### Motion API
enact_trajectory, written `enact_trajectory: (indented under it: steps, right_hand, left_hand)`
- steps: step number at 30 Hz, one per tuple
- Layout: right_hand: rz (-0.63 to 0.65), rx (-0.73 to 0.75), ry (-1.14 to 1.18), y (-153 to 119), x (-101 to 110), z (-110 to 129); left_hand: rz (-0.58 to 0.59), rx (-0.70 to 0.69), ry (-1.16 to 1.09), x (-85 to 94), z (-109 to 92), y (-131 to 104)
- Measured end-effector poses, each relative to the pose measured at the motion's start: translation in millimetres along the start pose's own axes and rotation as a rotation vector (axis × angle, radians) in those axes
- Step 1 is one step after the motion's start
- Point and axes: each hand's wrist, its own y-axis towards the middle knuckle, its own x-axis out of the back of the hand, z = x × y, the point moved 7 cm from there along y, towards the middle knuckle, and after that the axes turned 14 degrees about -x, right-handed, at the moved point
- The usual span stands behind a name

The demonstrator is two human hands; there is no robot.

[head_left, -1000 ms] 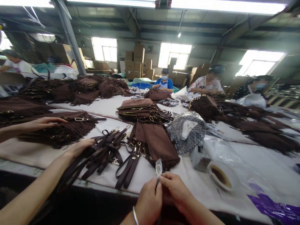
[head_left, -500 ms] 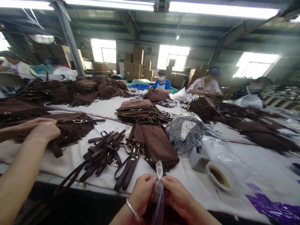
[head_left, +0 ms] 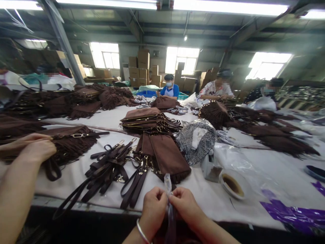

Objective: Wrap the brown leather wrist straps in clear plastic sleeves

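Low in the middle, my left hand (head_left: 153,207) and my right hand (head_left: 186,205) meet with fingers pinched on a strip of clear plastic wrap (head_left: 168,183). Its twisted upper end pokes up above my fingertips, and the rest hangs down between my wrists, around something dark that I cannot make out. Just beyond my hands lies a flat brown fringed pouch (head_left: 169,156). Left of it, brown wrist straps (head_left: 108,169) with gold clasps are heaped on the table. A stack of brown zipped pouches (head_left: 148,120) sits farther back.
At the left, a co-worker's hands (head_left: 38,147) hold a brown strap by a fringed bag (head_left: 73,142). Right of centre are a speckled grey bundle (head_left: 196,140), a tape dispenser (head_left: 211,167), a tape roll (head_left: 235,184) and purple plastic (head_left: 286,211). Several co-workers sit across the table (head_left: 203,203).
My fingers have drawn closer together on the plastic, whose top end now looks more tightly bunched. The view has shifted slightly, so the surroundings sit farther left.
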Motion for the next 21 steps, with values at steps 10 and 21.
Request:
enact_trajectory:
  steps: [10,21]
  right_hand:
    - [-0.183,0.396,-0.416,-23,3,28]
    - [0.150,0.141,0.099,-10,3,9]
  left_hand:
    - [0.119,-0.344,0.368,-4.3,-29,2]
    - [0.143,-0.092,-0.062,4.3,-5,-7]
